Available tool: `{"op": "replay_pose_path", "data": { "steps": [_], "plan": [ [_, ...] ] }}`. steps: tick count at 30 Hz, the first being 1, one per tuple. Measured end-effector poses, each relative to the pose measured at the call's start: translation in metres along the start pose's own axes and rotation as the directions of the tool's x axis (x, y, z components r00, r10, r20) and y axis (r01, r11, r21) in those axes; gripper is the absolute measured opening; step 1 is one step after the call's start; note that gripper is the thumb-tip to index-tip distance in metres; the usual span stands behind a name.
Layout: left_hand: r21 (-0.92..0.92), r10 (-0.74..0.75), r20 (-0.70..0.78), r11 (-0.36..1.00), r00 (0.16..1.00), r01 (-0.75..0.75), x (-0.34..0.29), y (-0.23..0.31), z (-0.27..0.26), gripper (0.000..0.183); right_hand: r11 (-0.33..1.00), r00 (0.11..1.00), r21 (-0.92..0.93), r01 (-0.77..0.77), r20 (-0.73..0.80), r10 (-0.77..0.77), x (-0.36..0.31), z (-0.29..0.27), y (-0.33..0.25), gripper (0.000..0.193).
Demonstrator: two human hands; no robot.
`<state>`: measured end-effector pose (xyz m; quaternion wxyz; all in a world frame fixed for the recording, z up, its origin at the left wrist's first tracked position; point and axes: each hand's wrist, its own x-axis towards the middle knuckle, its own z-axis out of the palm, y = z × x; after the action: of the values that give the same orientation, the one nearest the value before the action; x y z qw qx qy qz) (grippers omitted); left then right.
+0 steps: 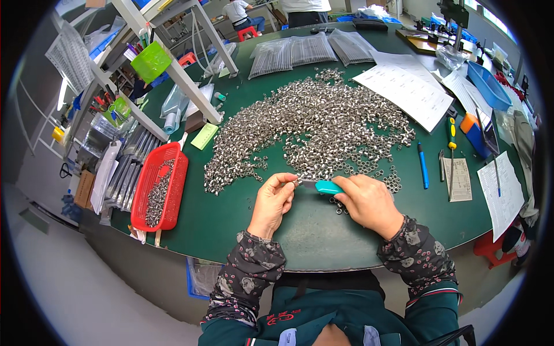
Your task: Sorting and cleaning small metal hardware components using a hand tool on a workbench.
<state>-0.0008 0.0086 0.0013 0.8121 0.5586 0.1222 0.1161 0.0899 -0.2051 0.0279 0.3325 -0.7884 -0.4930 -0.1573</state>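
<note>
- Left hand [272, 199]: thumb and forefinger are pinched shut on a small silvery metal ring [296, 182], held just above the dark green surface [311, 230], near the person's body.
- Right hand [367, 202]: closed around a small tool with a teal plastic handle [329, 187]; its pale blade points left and meets the pinched ring.
- Position of the ring: between the two hands, at the left fingertips, touching the tool's tip and apart from the surface; whether the tip is inside the ring or at its edge is too small to tell.
- Technique, as a judgement: the work appears to be trimming or cleaning the ring. It goes best with the ring gripped by its outer rim, the tip kept clear of the fingertips, and both wrists resting low for steadiness.
- Wide heap of loose silvery metal rings [317, 124]: spread on the surface just beyond both hands; a few strays lie under the right hand.
- Red plastic mesh basket [161, 184]: well to the left, at the surface's edge, holding more metal pieces.
- Blue pen [423, 166]: to the right of the heap.
</note>
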Motion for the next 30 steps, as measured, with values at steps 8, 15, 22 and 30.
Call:
{"op": "replay_pose_path", "data": {
  "steps": [8, 15, 22, 30],
  "plan": [
    [0.050, -0.010, -0.031, 0.999, 0.999, 0.011, -0.0009, 0.0001, 0.0019, 0.016, 0.999, 0.997, 0.037, -0.023, 0.074, 0.021, -0.0012, 0.0021, -0.0031, 0.022],
    [0.028, -0.021, 0.001, 0.999, 1.000, 0.021, -0.0015, -0.0010, 0.0038, 0.013, 0.997, 0.996, 0.068, -0.046, 0.082, 0.041, -0.0018, 0.0039, -0.0018, 0.022],
    [-0.053, -0.002, 0.018, 0.999, 1.000, 0.003, 0.0007, -0.0020, 0.0024, 0.014, 0.992, 0.993, -0.081, 0.099, -0.055, -0.104, 0.0031, 0.0026, -0.0056, 0.031],
    [-0.188, -0.087, 0.054, 0.978, 0.995, 0.095, 0.0000, -0.0054, -0.0027, 0.015, 1.000, 0.991, -0.018, 0.005, -0.132, -0.007, 0.0035, -0.0036, -0.0004, 0.033]
  ]
}}
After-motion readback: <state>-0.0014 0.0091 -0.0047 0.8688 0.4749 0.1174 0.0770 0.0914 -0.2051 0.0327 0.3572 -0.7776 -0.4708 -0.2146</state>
